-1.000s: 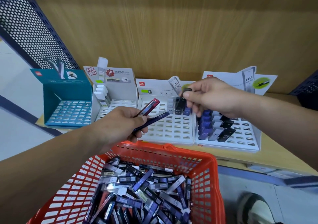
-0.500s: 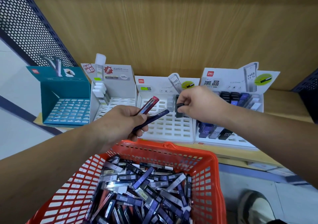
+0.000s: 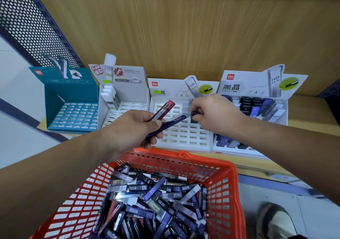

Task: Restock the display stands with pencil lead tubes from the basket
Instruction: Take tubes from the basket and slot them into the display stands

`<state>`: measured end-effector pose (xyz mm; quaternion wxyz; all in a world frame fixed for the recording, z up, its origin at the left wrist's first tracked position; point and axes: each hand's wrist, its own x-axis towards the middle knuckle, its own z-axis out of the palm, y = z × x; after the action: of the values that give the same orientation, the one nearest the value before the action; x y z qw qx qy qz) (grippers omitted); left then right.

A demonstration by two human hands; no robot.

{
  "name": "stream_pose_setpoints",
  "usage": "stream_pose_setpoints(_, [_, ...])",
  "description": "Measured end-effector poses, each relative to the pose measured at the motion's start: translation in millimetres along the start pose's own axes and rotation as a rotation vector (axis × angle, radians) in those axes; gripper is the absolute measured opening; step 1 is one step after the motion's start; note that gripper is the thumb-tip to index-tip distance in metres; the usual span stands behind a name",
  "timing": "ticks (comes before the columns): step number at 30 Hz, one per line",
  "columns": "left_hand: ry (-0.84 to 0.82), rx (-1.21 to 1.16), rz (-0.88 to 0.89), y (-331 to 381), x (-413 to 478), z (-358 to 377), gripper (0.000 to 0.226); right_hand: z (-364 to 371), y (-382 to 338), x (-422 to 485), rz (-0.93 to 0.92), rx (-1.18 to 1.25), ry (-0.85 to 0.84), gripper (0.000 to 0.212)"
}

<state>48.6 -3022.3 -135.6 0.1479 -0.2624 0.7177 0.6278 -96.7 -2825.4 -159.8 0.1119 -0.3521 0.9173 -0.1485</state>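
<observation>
An orange basket (image 3: 223,180) full of pencil lead tubes (image 3: 154,200) sits in front of me. My left hand (image 3: 132,130) hovers above its far rim, gripping a red tube (image 3: 163,110) and a dark blue tube (image 3: 169,123). My right hand (image 3: 215,113) pinches a black tube (image 3: 194,116) that stands in a slot of the middle white display stand (image 3: 184,134). The right white stand (image 3: 257,110) holds several black, blue and grey tubes; my right forearm covers part of it.
A teal stand (image 3: 73,113) and a second white stand (image 3: 125,108) with a few white-capped tubes are at the left on the wooden shelf (image 3: 312,113). Perforated dark panels flank both sides. A shoe (image 3: 274,222) shows at the lower right on the floor.
My right hand has come down and toward me, lowering the black tube into a slot of the middle stand. The left hand has stayed put with its two tubes.
</observation>
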Motion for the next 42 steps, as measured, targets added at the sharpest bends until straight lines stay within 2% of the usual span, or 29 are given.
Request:
stream_pose_setpoints(3, [-0.013, 0.007, 0.01, 1, -4, -2, 0.021, 1, 2, -3, -0.01, 0.0, 0.041, 0.017])
stream_pose_setpoints(7, [0.013, 0.019, 0.046, 4, -18, -8, 0.022, -9, -10, -6, -0.061, -0.234, 0.038, 0.01])
stream_pose_setpoints(8, [0.025, 0.022, 0.064, 4, -23, -11, 0.021, -12, -17, -6, -0.056, -0.172, 0.062, 0.015])
stream_pose_setpoints(9, [0.038, 0.023, 0.085, 4, -28, -14, 0.021, -17, -27, -7, -0.025, 0.011, 0.079, 0.021])
stream_pose_setpoints(10, [0.055, 0.022, 0.107, 4, -34, -18, 0.021, -23, -39, -8, 0.04, 0.304, 0.052, 0.024])
stream_pose_setpoints(12, [0.101, 0.016, 0.146, 3, -46, -26, 0.02, -36, -64, -10, 0.161, 0.87, -0.131, 0.026])
stream_pose_setpoints(13, [0.123, 0.009, 0.162, 2, -53, -31, 0.019, -40, -76, -12, 0.175, 1.037, -0.209, 0.026])
stream_pose_setpoints(15, [0.151, -0.008, 0.184, -2, -66, -41, 0.019, -44, -94, -16, 0.126, 1.123, -0.253, 0.02])
stream_pose_setpoints(17, [0.134, -0.072, 0.184, -4, -78, -52, 0.019, -44, -108, -20, 0.109, 1.138, -0.222, 0.018])
stream_pose_setpoints(21, [0.105, -0.355, 0.149, -7, -97, -72, 0.022, -46, -128, -30, 0.133, 1.197, -0.21, 0.016])
stream_pose_setpoints(28, [0.044, -0.399, 0.205, -22, -106, -100, 0.025, -50, -173, -32, 0.128, 1.216, -0.144, 0.013])
stream_pose_setpoints(32, [0.099, -0.429, 0.224, -33, -105, -120, 0.025, -43, -196, -25, 0.129, 1.048, -0.072, 0.018])
stream_pose_setpoints(34, [0.146, -0.427, 0.225, -35, -101, -129, 0.022, -34, -205, -19, 0.099, 0.794, -0.011, 0.027])
stream_pose_setpoints(37, [0.215, -0.367, 0.211, -39, -93, -146, 0.022, -20, -224, -13, -0.196, 0.15, 0.178, 0.04])
stream_pose_setpoints(39, [0.204, -0.343, 0.208, -40, -88, -155, 0.022, -11, -240, -10, -0.365, -0.046, 0.227, 0.036])
stream_pose_setpoints(42, [0.204, -0.322, 0.211, -40, -82, -161, 0.024, 1, -263, 1, -0.421, -0.199, 0.213, 0.024])
